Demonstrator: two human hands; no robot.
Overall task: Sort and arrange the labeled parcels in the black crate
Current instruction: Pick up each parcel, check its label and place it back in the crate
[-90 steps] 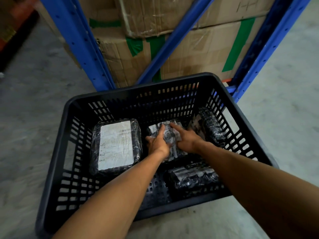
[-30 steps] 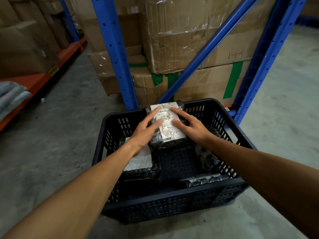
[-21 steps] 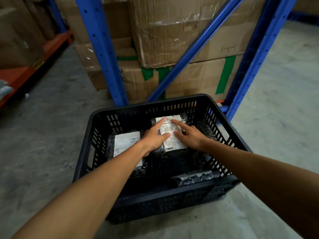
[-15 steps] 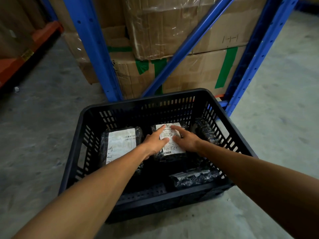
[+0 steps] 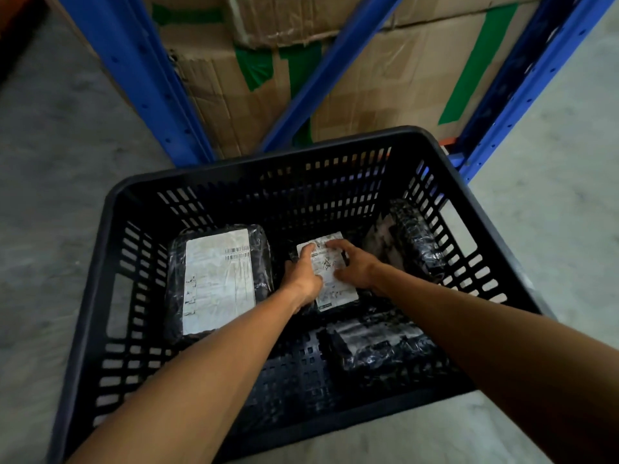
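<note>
Pressing down on a small parcel [image 5: 330, 274] in the middle of the black crate [image 5: 110, 296], both hands meet over its white shipping label. The left hand [image 5: 301, 279] lies on the label's left edge with its fingers [image 5: 306, 254] stretched flat toward the far side, while the right hand [image 5: 356, 267] covers the right edge, its fingers [image 5: 335, 244] spread loosely and resting on top rather than curled around anything. Whether either hand grips the parcel's sides cannot be told from this angle.

Just left of it, a large parcel [image 5: 217, 279] in black wrap lies flat on the crate floor, label up, with a barcode at its far right corner. Near the right wall, a third wrapped parcel [image 5: 410, 239] leans on its edge against the slotted side. Closer to the camera, on the near right, a fourth wrapped parcel [image 5: 378, 346] lies with only glossy black film showing.

Standing on a grey concrete floor [image 5: 60, 145], the crate sits just in front of a blue steel rack [image 5: 140, 78]. Behind the rack's uprights and diagonal brace are cardboard cartons [image 5: 385, 78] sealed with green tape.
</note>
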